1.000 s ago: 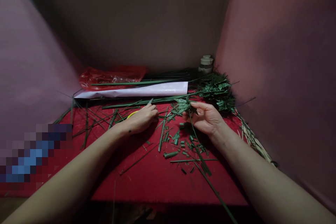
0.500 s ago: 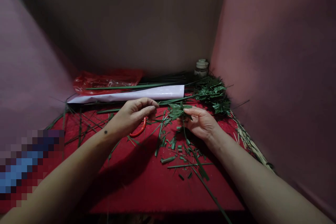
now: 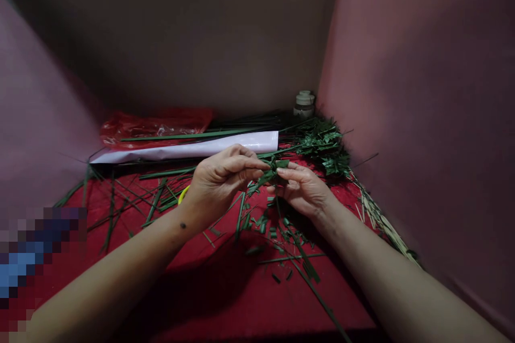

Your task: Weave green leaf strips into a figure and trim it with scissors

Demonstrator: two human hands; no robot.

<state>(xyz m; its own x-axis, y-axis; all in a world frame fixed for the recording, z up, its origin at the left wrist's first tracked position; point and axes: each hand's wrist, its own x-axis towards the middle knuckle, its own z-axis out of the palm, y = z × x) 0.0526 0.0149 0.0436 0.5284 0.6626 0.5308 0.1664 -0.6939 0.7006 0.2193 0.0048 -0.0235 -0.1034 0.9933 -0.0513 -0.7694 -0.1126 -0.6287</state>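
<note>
My left hand (image 3: 219,182) and my right hand (image 3: 303,187) meet above the red cloth (image 3: 225,278), both pinching a small folded green leaf piece (image 3: 273,170) between their fingertips. A thin green stem runs down from it past my right wrist. Yellow-handled scissors (image 3: 183,194) lie on the cloth just left of my left hand, mostly hidden by it. Cut green leaf bits (image 3: 265,222) are scattered under my hands.
A long white paper roll (image 3: 189,148) and a red plastic bag (image 3: 153,123) lie at the back. A heap of folded green leaf pieces (image 3: 325,144) and a small jar (image 3: 303,104) sit in the back right corner. Long leaf strips (image 3: 120,198) litter the left side; pink walls close in.
My left hand rose from the cloth by the scissors and moved right to join my right hand on the leaf piece. The view drifted slightly.
</note>
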